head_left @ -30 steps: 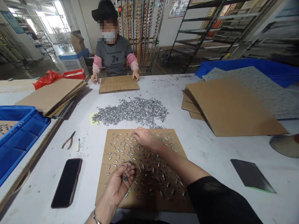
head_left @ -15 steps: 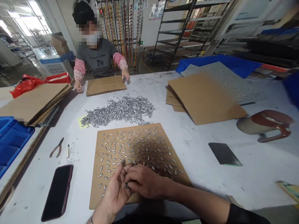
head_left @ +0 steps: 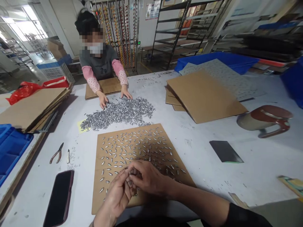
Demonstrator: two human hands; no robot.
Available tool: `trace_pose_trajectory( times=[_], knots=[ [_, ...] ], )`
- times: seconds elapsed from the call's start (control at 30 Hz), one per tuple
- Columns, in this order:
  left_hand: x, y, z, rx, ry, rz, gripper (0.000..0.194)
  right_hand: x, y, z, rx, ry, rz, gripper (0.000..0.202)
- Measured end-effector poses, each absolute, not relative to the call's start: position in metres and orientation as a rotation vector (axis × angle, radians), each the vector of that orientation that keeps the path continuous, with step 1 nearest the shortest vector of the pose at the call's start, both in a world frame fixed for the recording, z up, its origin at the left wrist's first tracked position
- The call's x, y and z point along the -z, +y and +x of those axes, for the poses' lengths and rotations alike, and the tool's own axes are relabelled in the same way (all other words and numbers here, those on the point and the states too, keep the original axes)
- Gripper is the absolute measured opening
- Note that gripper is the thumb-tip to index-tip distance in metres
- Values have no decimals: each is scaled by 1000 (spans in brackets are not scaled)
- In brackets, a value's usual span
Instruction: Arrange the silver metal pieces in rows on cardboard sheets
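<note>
My left hand (head_left: pixel 118 194) is turned palm up over the near part of a cardboard sheet (head_left: pixel 97 201), its fingers curled around a few small silvery metal pieces, mostly hidden. Against its fingertips, my right hand (head_left: pixel 149 179) has thumb and forefinger pinched on what looks like one such piece. Many pointed, spindle-shaped metal pieces (head_left: pixel 121 159) lie spaced out across the cardboard. Beyond the sheet's far edge spreads a large heap of the same metal pieces (head_left: pixel 127 110).
Across the table a co-worker (head_left: pixel 101 63) has both hands at the heap. Left are pliers (head_left: pixel 56 154), a small knife-like tool (head_left: pixel 68 156), a phone (head_left: pixel 59 198) and stacked cardboard (head_left: pixel 30 104). Right are more cardboard sheets (head_left: pixel 203 94), a jug (head_left: pixel 262 118) and a dark flat piece (head_left: pixel 226 151).
My right hand has shifted slightly up over the left fingertips, and the left fingers have curled in more. The co-worker's hands have moved from beside their cardboard to the heap.
</note>
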State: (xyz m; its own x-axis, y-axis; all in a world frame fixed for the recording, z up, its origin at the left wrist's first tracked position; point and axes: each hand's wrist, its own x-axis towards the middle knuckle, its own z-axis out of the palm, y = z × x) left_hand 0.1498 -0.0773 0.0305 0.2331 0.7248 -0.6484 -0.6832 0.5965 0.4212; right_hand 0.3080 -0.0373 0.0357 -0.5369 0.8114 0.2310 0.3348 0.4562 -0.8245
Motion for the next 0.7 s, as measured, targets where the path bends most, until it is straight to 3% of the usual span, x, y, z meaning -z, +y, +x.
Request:
trace_pose_trajectory(
  times=[0.17, 0.47, 0.7],
  knots=[
    [-27, -80, 146, -1006, 941, 194, 36, -40, -36, 313, -936, -2065, -883, 8],
    [-24, -75, 143, -1177, 1060, 395, 34, -35, -12, 311, -1125, -2072, -1056, 9],
    [-14, -78, 140, -1150, 983, 225, 33, -24, 77, 307, -765, -2335, -1368, 18]
  ],
)
